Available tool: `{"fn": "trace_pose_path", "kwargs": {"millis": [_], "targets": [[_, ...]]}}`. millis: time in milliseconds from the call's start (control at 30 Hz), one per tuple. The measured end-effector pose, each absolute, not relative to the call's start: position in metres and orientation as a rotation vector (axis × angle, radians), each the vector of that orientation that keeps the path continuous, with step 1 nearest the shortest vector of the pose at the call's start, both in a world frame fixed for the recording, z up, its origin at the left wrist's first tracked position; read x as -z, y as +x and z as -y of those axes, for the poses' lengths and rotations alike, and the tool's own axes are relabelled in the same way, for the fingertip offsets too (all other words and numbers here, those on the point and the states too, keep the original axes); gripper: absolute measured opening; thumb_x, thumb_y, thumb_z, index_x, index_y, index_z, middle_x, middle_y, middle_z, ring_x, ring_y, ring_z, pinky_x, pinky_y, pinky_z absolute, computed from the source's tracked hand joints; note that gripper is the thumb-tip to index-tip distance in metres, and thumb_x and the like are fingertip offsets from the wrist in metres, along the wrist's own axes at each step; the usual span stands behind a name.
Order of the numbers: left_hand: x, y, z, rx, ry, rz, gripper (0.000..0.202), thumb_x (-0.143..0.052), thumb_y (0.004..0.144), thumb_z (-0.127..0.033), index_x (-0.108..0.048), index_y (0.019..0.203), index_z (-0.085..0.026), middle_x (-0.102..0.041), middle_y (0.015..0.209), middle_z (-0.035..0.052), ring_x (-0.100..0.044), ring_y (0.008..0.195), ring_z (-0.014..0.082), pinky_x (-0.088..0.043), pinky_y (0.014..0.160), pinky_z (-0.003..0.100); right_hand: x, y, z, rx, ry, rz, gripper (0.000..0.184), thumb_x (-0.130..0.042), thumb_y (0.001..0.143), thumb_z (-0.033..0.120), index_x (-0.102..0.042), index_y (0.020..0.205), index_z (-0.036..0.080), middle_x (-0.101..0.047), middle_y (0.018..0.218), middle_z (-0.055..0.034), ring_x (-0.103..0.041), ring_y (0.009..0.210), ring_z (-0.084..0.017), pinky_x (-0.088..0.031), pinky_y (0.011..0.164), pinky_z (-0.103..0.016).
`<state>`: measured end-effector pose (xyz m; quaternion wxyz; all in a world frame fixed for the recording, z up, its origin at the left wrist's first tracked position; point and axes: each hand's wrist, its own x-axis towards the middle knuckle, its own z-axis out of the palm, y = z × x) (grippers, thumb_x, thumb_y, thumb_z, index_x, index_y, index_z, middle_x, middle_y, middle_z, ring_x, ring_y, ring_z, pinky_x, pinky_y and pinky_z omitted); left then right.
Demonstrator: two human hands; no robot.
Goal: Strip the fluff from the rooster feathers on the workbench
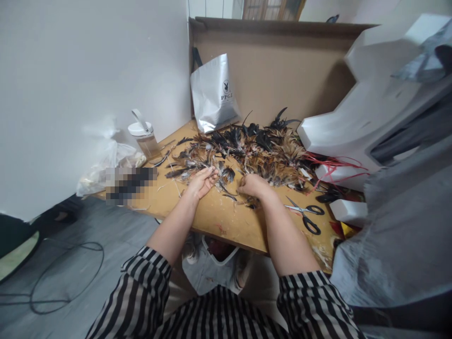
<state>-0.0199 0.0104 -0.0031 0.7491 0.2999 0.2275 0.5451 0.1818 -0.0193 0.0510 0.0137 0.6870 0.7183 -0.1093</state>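
Note:
My left hand (204, 182) is closed in a pinch, palm turned up, on what looks like the thin quill of a feather. Beside its fingertips lies a small dark-and-grey feather tuft (226, 174). With fingers curled downward, my right hand (252, 185) is at the near edge of a large pile of brown, tan and black feathers (268, 165). Its fingertips are mostly hidden, so what they hold cannot be made out. Black-handled scissors (306, 214) lie partly open on the wooden table (212, 214), right of my right forearm.
A silver bag (213, 94) stands behind the feathers against a cardboard panel (282, 70). At left are a lidded drink container (144, 139) and a white plastic bag (120, 155). Red strings (332, 165) and white foam pieces (348, 212) lie right. A bin (215, 261) sits below.

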Motion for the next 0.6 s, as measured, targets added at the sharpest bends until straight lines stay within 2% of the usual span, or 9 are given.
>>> {"fn": "trace_pose_path", "kwargs": {"millis": [100,200,300,400,500,600], "targets": [[0.003,-0.020,-0.009,-1.188,0.665,-0.486,0.013,-0.058,0.071,-0.012,-0.059,0.084,-0.011,-0.062,0.074,0.0046,-0.057,0.059,0.0070,-0.044,0.049,0.014,-0.052,0.188,0.020,0.265,2.233,-2.139,0.041,-0.050,0.066,0.048,-0.067,0.087,0.017,-0.064,0.087,-0.0121,-0.059,0.078,-0.020,-0.040,0.063,-0.025],[0.003,-0.020,-0.008,-1.187,0.663,-0.476,0.014,-0.059,0.071,-0.012,-0.059,0.085,-0.011,-0.062,0.075,0.0044,-0.057,0.060,0.0069,-0.044,0.048,0.013,-0.049,0.192,0.020,0.277,2.249,-2.093,0.041,-0.055,0.063,0.046,-0.066,0.089,0.017,-0.064,0.085,-0.0120,-0.059,0.077,-0.020,-0.041,0.063,-0.025],[0.002,-0.019,-0.007,-1.183,0.658,-0.491,0.013,-0.059,0.071,-0.012,-0.059,0.084,-0.012,-0.063,0.074,0.0038,-0.057,0.059,0.0065,-0.043,0.048,0.013,-0.042,0.191,0.019,0.302,2.269,-2.118,0.029,-0.060,0.058,0.034,-0.067,0.080,0.017,-0.064,0.079,-0.0126,-0.059,0.073,-0.020,-0.040,0.060,-0.025],[0.002,-0.018,-0.006,-1.168,0.671,-0.534,0.010,-0.059,0.071,-0.013,-0.059,0.081,-0.011,-0.063,0.072,0.0039,-0.057,0.057,0.0058,-0.043,0.048,0.013,-0.033,0.192,0.016,0.386,2.352,-2.267,0.016,-0.059,0.056,0.026,-0.066,0.066,0.015,-0.063,0.067,-0.0104,-0.057,0.063,-0.017,-0.037,0.054,-0.024],[0.004,-0.016,-0.006,-1.151,0.711,-0.555,0.010,-0.059,0.071,-0.014,-0.060,0.081,-0.010,-0.064,0.073,0.0054,-0.057,0.057,0.0062,-0.043,0.048,0.013,-0.026,0.193,0.013,0.741,2.479,-2.540,0.016,-0.056,0.058,0.029,-0.062,0.058,0.014,-0.057,0.053,-0.0032,-0.049,0.051,-0.011,-0.033,0.048,-0.021],[0.006,-0.015,-0.005,-1.129,0.758,-0.557,0.011,-0.060,0.071,-0.014,-0.061,0.081,-0.009,-0.065,0.075,0.0077,-0.058,0.058,0.0074,-0.044,0.048,0.014,-0.023,0.186,0.012,1.412,2.589,-2.673,0.022,-0.056,0.059,0.035,-0.060,0.062,0.013,-0.051,0.048,0.0017,-0.041,0.043,-0.007,-0.029,0.044,-0.020]]}}
